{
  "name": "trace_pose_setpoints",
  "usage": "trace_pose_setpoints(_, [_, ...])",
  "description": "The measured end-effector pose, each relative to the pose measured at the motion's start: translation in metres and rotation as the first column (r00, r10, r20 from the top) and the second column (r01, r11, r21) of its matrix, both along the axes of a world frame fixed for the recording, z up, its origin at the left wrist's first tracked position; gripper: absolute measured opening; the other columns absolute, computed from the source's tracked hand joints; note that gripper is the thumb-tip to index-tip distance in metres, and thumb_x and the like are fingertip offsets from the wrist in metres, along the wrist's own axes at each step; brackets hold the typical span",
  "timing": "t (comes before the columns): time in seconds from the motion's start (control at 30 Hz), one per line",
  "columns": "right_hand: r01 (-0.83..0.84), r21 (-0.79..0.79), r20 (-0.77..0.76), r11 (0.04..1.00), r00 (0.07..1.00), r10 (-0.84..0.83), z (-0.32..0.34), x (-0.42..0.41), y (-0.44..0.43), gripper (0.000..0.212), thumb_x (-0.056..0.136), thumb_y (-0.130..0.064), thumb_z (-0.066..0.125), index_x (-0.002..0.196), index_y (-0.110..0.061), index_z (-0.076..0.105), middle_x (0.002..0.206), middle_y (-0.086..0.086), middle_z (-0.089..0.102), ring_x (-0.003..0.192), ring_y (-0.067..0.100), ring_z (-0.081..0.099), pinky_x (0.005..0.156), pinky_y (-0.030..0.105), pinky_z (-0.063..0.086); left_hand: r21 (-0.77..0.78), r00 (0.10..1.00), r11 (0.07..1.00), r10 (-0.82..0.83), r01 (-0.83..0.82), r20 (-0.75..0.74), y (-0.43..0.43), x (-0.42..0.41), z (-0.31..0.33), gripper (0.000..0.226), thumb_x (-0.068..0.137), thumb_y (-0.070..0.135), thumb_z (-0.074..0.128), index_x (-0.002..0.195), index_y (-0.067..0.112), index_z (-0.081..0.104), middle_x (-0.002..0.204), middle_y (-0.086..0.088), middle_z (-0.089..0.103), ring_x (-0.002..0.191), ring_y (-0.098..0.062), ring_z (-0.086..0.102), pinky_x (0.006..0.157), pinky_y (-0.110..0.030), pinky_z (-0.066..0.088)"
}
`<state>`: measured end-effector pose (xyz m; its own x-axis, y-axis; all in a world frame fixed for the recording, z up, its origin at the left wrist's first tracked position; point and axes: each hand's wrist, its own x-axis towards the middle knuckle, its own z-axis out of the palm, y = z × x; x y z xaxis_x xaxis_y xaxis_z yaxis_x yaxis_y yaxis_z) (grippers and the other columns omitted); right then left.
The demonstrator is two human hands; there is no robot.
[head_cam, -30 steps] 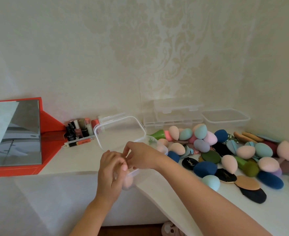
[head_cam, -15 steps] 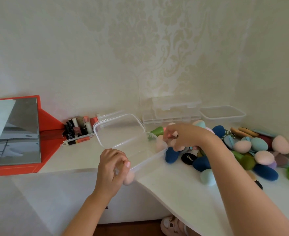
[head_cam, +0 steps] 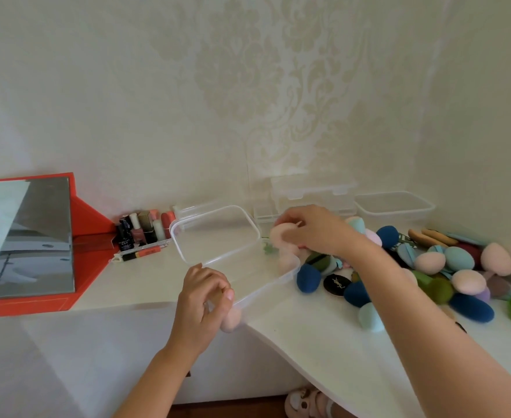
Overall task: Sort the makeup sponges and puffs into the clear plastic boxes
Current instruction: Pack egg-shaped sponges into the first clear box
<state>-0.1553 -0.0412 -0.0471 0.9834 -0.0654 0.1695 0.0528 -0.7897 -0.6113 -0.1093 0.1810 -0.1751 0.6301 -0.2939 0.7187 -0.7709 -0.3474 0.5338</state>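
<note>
While our left hand (head_cam: 204, 297) curls its fingers over the near corner of the open box (head_cam: 266, 289), our right hand (head_cam: 314, 229) pinches a pink sponge (head_cam: 281, 235) just above the box's far corner, at the edge of the pile (head_cam: 429, 267). A second sponge (head_cam: 231, 319) shows at the near corner, under the left fingers; we cannot tell whether it lies inside the box or is held against it. A pale shape (head_cam: 287, 262) seen through the far wall may be a third. The lid (head_cam: 215, 233) stands tilted open behind. We judge the task barely begun: at most two pieces are boxed, and the pile of sponges and puffs on the table (head_cam: 308, 342) is unsorted. The tub (head_cam: 394, 203) at the wall holds nothing that we can see.
</note>
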Motion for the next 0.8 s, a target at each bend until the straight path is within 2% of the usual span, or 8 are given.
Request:
trace_pose_setpoints(0.07, [-0.082,-0.004,0.019,0.997,0.996,0.082,0.0,0.004,0.022,0.027,0.087,-0.019,0.057,0.113,-0.025,0.063,0.103,-0.005,0.062,0.079,0.011,0.059,0.065,0.013,0.045,0.001,1.0,1.0,-0.001,0.001,-0.01,0.0,0.0,0.0,0.03,0.084,0.037,0.046,0.066,0.014,0.057,0.075,0.014,0.055,0.081,-0.01,0.054,0.101,-0.019,0.027])
trace_pose_setpoints(0.13, [-0.147,-0.028,-0.027,0.989,0.989,0.146,-0.009,0.011,0.045,0.029,0.087,-0.02,0.061,0.115,-0.022,0.057,0.102,-0.002,0.06,0.07,0.013,0.059,0.056,0.014,0.043,0.0,1.0,1.0,-0.001,0.001,-0.017,0.0,-0.001,0.001,0.03,0.084,0.037,0.046,0.067,0.014,0.057,0.074,0.013,0.055,0.08,-0.011,0.054,0.102,-0.019,0.027])
trace_pose_setpoints(0.2, [-0.177,-0.122,-0.082,0.977,0.982,0.168,-0.022,0.02,0.063,0.034,0.085,-0.022,0.066,0.115,-0.016,0.053,0.11,0.003,0.06,0.08,0.016,0.057,0.063,0.021,0.043,-0.003,1.0,1.0,-0.004,0.004,-0.018,0.001,-0.002,0.002,0.028,0.083,0.037,0.046,0.067,0.016,0.056,0.075,0.013,0.055,0.082,-0.011,0.054,0.102,-0.019,0.027])
trace_pose_setpoints(0.27, [-0.173,-0.222,-0.075,0.96,0.984,0.16,-0.031,0.028,0.076,0.029,0.084,-0.017,0.066,0.112,-0.011,0.058,0.112,0.006,0.061,0.084,0.017,0.051,0.064,0.023,0.039,-0.008,1.0,1.0,-0.014,0.013,-0.018,0.001,-0.004,0.002,0.025,0.083,0.036,0.046,0.067,0.018,0.055,0.077,0.014,0.056,0.084,-0.011,0.054,0.101,-0.019,0.027])
trace_pose_setpoints(0.4, [-0.144,-0.244,-0.048,0.959,0.99,0.136,-0.032,0.036,0.083,0.028,0.083,-0.008,0.064,0.111,-0.008,0.066,0.11,0.009,0.065,0.091,0.021,0.058,0.069,0.021,0.038,0.005,1.0,1.0,-0.02,0.02,-0.011,0.003,-0.003,0.001,0.026,0.083,0.035,0.046,0.066,0.017,0.054,0.075,0.015,0.053,0.081,-0.009,0.053,0.101,-0.022,0.028])
trace_pose_setpoints(0.5, [-0.158,-0.204,-0.024,0.966,0.987,0.156,-0.037,0.039,0.084,0.029,0.083,-0.012,0.066,0.111,-0.005,0.063,0.112,0.009,0.064,0.102,0.023,0.06,0.073,0.021,0.041,-0.003,0.999,0.999,-0.034,0.034,-0.008,0.003,-0.001,0.001,0.024,0.083,0.034,0.047,0.067,0.018,0.055,0.074,0.016,0.055,0.081,-0.01,0.055,0.101,-0.025,0.029])
trace_pose_setpoints(0.7, [-0.172,-0.138,0.076,0.975,0.98,0.184,-0.044,0.049,0.09,0.014,0.08,-0.008,0.065,0.091,-0.002,0.071,0.095,0.01,0.071,0.09,0.022,0.065,0.077,0.026,0.05,-0.018,0.998,0.998,-0.059,0.059,0.014,0.002,0.002,0.0,0.018,0.083,0.033,0.048,0.068,0.025,0.053,0.074,0.017,0.055,0.081,-0.009,0.055,0.1,-0.025,0.029])
trace_pose_setpoints(0.8, [-0.186,-0.04,0.086,0.982,0.978,0.189,-0.048,0.052,0.09,0.011,0.079,-0.008,0.068,0.088,-0.003,0.072,0.092,0.011,0.072,0.082,0.017,0.065,0.071,0.021,0.049,-0.027,0.998,0.998,-0.061,0.062,0.016,0.002,0.002,0.0,0.02,0.083,0.032,0.047,0.067,0.023,0.053,0.073,0.016,0.054,0.08,-0.009,0.054,0.099,-0.024,0.029])
